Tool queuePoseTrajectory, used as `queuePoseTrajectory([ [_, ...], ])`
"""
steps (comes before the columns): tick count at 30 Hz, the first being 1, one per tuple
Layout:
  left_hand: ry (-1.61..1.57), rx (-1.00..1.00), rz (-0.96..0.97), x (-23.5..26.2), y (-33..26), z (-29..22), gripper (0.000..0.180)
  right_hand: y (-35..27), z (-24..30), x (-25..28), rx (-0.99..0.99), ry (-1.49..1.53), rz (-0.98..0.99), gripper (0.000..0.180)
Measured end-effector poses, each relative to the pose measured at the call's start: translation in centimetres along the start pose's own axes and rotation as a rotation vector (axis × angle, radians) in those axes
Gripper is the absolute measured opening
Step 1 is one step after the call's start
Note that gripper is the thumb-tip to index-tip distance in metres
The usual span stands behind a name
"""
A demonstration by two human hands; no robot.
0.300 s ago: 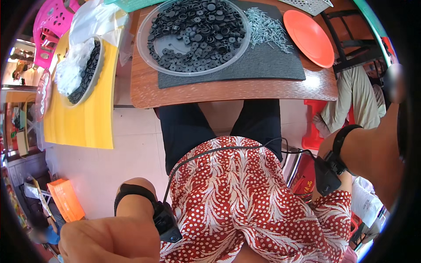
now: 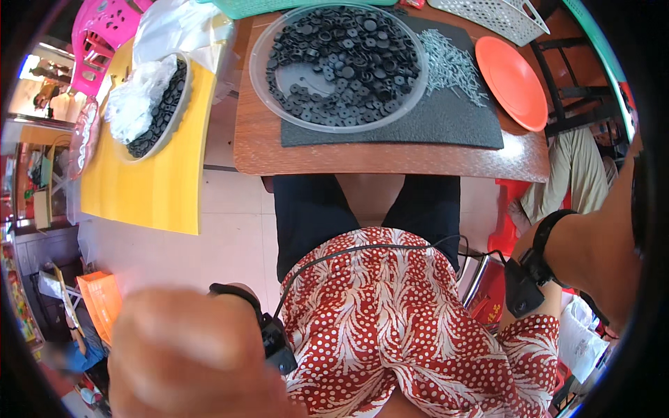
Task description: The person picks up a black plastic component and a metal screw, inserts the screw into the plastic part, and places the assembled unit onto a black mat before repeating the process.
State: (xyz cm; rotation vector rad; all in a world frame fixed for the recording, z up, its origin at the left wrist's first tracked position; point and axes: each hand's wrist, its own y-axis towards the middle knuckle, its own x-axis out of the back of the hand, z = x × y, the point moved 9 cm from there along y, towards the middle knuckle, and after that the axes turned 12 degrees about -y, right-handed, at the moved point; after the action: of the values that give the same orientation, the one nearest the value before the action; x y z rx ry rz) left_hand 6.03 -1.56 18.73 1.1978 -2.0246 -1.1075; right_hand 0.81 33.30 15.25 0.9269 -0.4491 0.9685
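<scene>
My left hand [image 2: 191,355] is raised close at the lower left, smeared by motion; it looks balled, but its fingers cannot be made out. My right hand [image 2: 596,244] is lifted at the right rim, its fingers out of view. Each wrist wears a black strap with a small device; a black cable joins them across my lap. Neither hand is near the table. On it stands a round clear tub [image 2: 259,90] of small black discs and caps [image 2: 348,56]. Beside it, silver screws [image 2: 453,66] lie heaped on a dark foam mat [image 2: 446,125].
An orange-red plate [image 2: 512,83] lies at the wooden table's [image 2: 390,164] right side. White [image 2: 498,21] and green baskets [image 2: 300,5] stand behind. On the left, a yellow surface [image 2: 153,198] bears another tub of black parts with a plastic bag [image 2: 136,104]. Another person's leg [image 2: 571,167] shows at right.
My left hand has come up and nearer, blurring. The table and its things sit slightly farther right and lower in view. My right arm has barely moved.
</scene>
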Motion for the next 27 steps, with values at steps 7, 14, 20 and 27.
queuePoseTrajectory([
  [7, 0.576, 0.447, -0.271, 7.8, -4.3, 12.2, 0.008, -1.3, 8.8, -5.1, 0.285, 0.816, 0.042, 0.056],
  [14, 1.123, 0.196, 0.427, 5.5, -4.1, 19.2, 0.011, -3.0, 4.9, -7.5, 0.036, 0.529, 0.078, 0.047],
  [20, 1.184, 0.275, 0.576, 4.6, -4.5, 21.4, 0.008, -4.6, 3.0, -8.3, -0.127, 0.59, 0.052, 0.037],
  [27, 0.886, 0.421, 0.484, 4.9, -4.3, 19.2, 0.009, -5.2, 2.4, -9.0, -0.182, 0.651, 0.069, 0.033],
])
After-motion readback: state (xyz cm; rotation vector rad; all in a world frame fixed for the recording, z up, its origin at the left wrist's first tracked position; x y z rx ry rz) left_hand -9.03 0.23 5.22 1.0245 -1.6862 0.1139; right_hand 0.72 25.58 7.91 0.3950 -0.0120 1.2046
